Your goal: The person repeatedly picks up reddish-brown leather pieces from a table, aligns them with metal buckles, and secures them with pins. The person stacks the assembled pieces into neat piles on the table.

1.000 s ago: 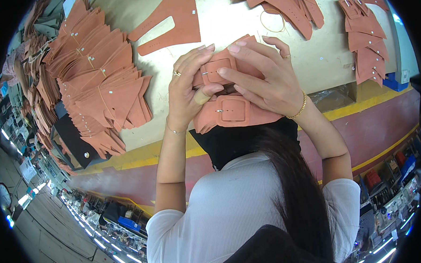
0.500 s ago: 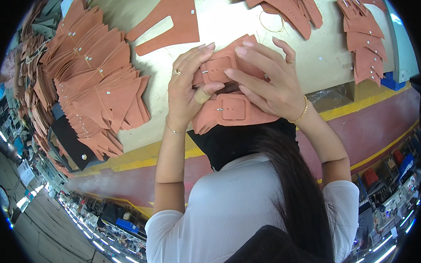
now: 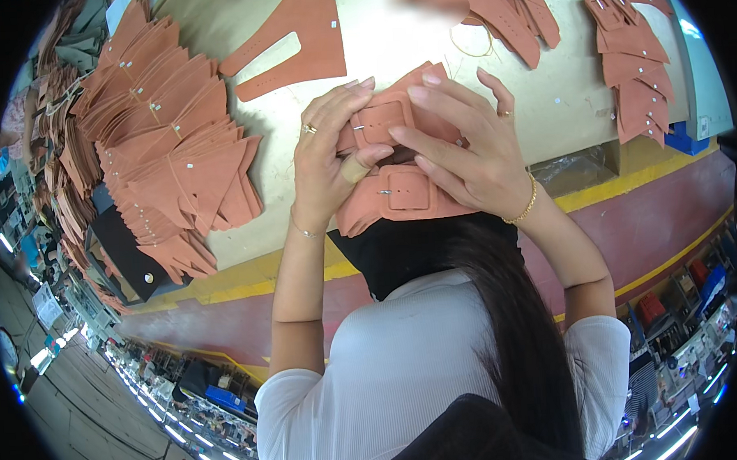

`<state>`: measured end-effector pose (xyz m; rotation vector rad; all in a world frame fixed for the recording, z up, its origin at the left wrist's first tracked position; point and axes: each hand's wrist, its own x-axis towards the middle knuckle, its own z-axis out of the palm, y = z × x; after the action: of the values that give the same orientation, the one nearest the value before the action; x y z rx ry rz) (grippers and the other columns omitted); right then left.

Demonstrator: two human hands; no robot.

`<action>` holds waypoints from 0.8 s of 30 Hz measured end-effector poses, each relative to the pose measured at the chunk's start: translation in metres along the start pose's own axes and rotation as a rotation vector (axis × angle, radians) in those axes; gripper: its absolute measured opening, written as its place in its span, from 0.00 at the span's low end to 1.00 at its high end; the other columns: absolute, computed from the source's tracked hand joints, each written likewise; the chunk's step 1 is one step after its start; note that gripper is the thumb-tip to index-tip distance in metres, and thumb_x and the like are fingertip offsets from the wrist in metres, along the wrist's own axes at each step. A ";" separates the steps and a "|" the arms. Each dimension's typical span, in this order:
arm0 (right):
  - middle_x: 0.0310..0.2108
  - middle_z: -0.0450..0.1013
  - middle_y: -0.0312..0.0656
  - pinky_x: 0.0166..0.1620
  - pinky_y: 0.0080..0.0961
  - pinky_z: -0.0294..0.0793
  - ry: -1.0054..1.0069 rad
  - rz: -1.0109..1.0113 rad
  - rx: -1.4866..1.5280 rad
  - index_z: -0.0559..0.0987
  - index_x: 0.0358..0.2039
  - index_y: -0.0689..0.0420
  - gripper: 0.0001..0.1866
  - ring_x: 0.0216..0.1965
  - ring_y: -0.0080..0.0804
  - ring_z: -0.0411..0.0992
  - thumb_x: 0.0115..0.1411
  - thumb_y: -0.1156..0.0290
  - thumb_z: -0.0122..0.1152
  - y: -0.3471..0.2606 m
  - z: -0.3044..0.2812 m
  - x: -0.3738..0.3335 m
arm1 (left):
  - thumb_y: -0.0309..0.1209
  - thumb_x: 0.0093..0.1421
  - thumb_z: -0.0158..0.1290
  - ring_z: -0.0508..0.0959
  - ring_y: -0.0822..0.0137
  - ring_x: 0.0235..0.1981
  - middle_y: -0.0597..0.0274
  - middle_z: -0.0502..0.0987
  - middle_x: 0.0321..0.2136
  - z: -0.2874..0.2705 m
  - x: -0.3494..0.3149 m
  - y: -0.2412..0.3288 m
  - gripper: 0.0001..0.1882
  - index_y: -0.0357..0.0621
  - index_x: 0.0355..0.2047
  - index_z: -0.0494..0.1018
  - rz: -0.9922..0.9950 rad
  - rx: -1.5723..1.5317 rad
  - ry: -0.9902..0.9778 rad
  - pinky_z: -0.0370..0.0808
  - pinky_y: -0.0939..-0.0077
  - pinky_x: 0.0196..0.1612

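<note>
Between my hands is a salmon-coloured leather piece with two straps, one above the other. The upper strap carries a covered square buckle (image 3: 384, 122), and the lower strap a similar buckle (image 3: 408, 190). My left hand (image 3: 329, 141) grips the left end of the upper strap, its bandaged thumb pressing from below. My right hand (image 3: 476, 147) is curled over the right side, fingertips on the upper strap by its buckle and thumb side raised. A dark gap shows between the straps. The underside of the piece is hidden.
Fanned stacks of salmon leather pieces (image 3: 171, 132) lie at left. A single cut piece (image 3: 315, 43) with a slot lies beyond my hands. More pieces (image 3: 511, 14) and a thin cord loop (image 3: 469, 41) are at far right, buckled pieces (image 3: 635, 78) near the table's right edge.
My hands and the leather piece hold almost the same pose. The view has shifted slightly. A blurred shape has come in at the top, over the far stack.
</note>
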<state>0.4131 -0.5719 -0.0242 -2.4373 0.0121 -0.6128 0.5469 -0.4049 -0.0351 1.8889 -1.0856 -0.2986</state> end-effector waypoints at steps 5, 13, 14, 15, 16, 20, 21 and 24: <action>0.54 0.68 0.33 0.63 0.46 0.45 0.049 -0.017 0.027 0.80 0.42 0.45 0.16 0.56 0.31 0.66 0.50 0.66 0.63 -0.002 0.000 -0.001 | 0.49 0.48 0.61 0.72 0.56 0.52 0.61 0.76 0.49 0.000 0.000 0.001 0.32 0.44 0.49 0.72 -0.002 0.005 -0.004 0.67 0.65 0.56; 0.60 0.63 0.42 0.64 0.47 0.45 -0.073 0.090 0.026 0.74 0.53 0.52 0.22 0.62 0.36 0.61 0.58 0.61 0.56 -0.009 -0.003 -0.006 | 0.46 0.49 0.62 0.71 0.55 0.51 0.56 0.76 0.48 0.003 -0.005 0.003 0.31 0.40 0.49 0.72 -0.063 -0.031 0.025 0.64 0.63 0.56; 0.62 0.60 0.44 0.65 0.48 0.45 -0.001 0.043 0.080 0.72 0.56 0.54 0.25 0.63 0.36 0.59 0.59 0.60 0.56 -0.009 -0.004 -0.006 | 0.45 0.50 0.62 0.71 0.55 0.50 0.56 0.76 0.48 0.004 -0.004 0.003 0.30 0.39 0.49 0.72 -0.056 -0.039 0.035 0.64 0.63 0.56; 0.63 0.59 0.44 0.65 0.47 0.45 -0.079 0.148 0.059 0.69 0.58 0.55 0.26 0.64 0.37 0.57 0.60 0.60 0.55 -0.008 -0.005 -0.003 | 0.44 0.51 0.61 0.71 0.55 0.50 0.56 0.76 0.48 0.005 -0.004 0.004 0.30 0.39 0.49 0.72 -0.071 -0.066 0.035 0.64 0.63 0.56; 0.64 0.57 0.45 0.65 0.46 0.45 -0.069 0.224 0.051 0.66 0.60 0.55 0.28 0.64 0.38 0.56 0.60 0.59 0.55 -0.007 -0.005 0.000 | 0.43 0.52 0.61 0.71 0.55 0.50 0.55 0.76 0.48 0.005 -0.003 0.005 0.29 0.39 0.50 0.71 -0.086 -0.088 0.027 0.64 0.63 0.56; 0.66 0.51 0.47 0.66 0.40 0.46 0.252 0.341 0.025 0.56 0.65 0.59 0.36 0.66 0.41 0.51 0.61 0.59 0.54 0.029 -0.020 0.017 | 0.46 0.59 0.53 0.69 0.56 0.52 0.54 0.73 0.51 0.006 -0.003 0.007 0.28 0.38 0.52 0.69 -0.035 -0.038 0.027 0.62 0.63 0.58; 0.64 0.55 0.47 0.65 0.38 0.50 0.335 0.347 -0.015 0.61 0.63 0.56 0.33 0.64 0.43 0.54 0.60 0.60 0.57 0.045 -0.031 0.018 | 0.46 0.60 0.52 0.68 0.56 0.53 0.54 0.73 0.51 0.006 -0.004 0.007 0.28 0.38 0.53 0.69 -0.029 -0.045 0.042 0.61 0.63 0.58; 0.54 0.68 0.47 0.57 0.37 0.65 0.407 0.439 -0.284 0.78 0.48 0.52 0.17 0.55 0.44 0.65 0.57 0.66 0.60 0.099 -0.081 0.018 | 0.50 0.62 0.49 0.64 0.55 0.59 0.50 0.66 0.58 0.008 -0.006 0.005 0.33 0.37 0.59 0.62 -0.024 -0.146 0.099 0.58 0.62 0.62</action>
<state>0.4079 -0.7012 -0.0160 -2.4102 0.8249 -0.9345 0.5359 -0.4058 -0.0370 1.7689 -0.9498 -0.2877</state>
